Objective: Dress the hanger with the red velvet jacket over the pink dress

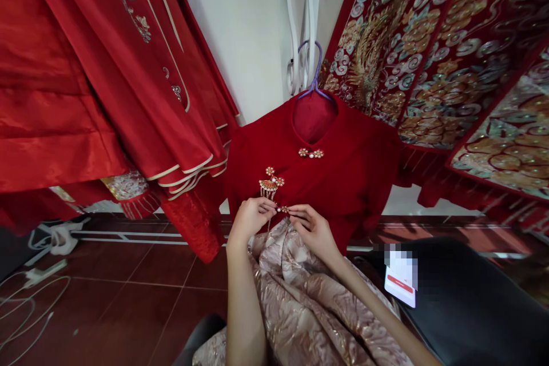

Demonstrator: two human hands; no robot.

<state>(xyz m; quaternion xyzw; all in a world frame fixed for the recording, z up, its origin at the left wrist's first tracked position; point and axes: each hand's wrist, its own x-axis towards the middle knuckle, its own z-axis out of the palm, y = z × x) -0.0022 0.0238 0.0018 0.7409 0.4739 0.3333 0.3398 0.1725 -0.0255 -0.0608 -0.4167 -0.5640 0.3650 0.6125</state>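
A red top [343, 166] hangs on a purple hanger [315, 77]. The left hand [250, 218] and the right hand [314, 230] meet low on the front of the top. Both pinch a little pearl button [283, 209] between thumb and fingertips, so each grip is pressed together on it. Just above the button hangs a gold fan pin [270, 183] with thin chains. 1 more pearl clasp [311, 153] sits at the neck. A shiny pink skirt [300, 303] lies under the arms. Red robes [86, 68] hang on the left. A phone [401, 283] rests on a black seat [472, 297].
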